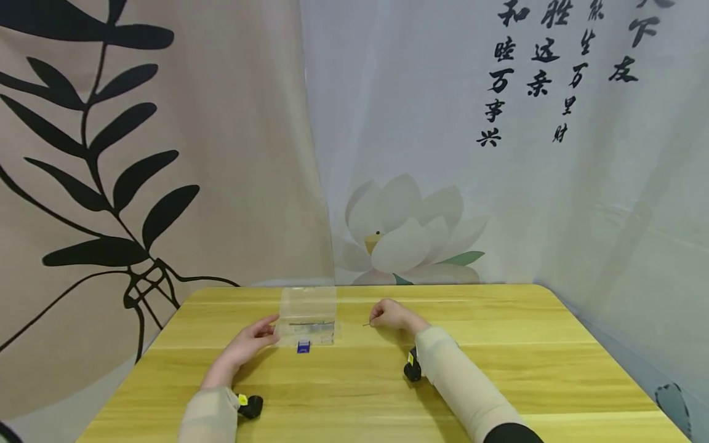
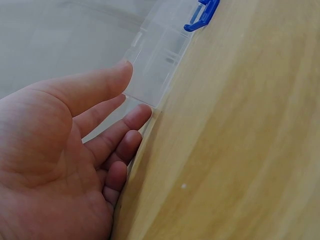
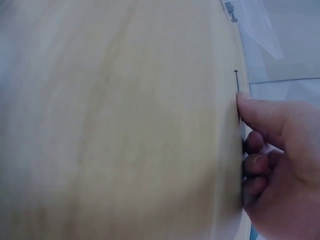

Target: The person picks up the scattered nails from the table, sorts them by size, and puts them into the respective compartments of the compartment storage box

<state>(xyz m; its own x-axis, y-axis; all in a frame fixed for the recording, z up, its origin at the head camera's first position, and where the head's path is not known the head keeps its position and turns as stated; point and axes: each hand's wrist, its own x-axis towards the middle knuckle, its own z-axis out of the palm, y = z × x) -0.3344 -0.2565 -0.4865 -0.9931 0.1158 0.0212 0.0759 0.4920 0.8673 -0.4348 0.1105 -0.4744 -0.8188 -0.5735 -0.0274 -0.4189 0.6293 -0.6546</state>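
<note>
A clear plastic box (image 1: 306, 329) with its lid raised stands on the table, thin dark pieces inside it and a blue latch (image 1: 303, 347) at the front. At its left end is my left hand (image 1: 250, 341), the thumb and fingertips against or very near the plastic (image 2: 152, 75); the fingers are loosely extended. To the right of the box, my right hand (image 1: 392, 315) pinches a thin metal nail (image 3: 237, 80) by thumb and finger, low over the table. The nail's small flat head sticks out past the thumb; its other end is hidden.
The wooden table (image 1: 343, 400) reaches back to a hanging cloth (image 1: 249, 154) printed with leaves, a flower and writing. Black wrist cameras (image 1: 412, 366) sit on both wrists. In the right wrist view, metal pieces (image 3: 231, 11) show at the box's edge.
</note>
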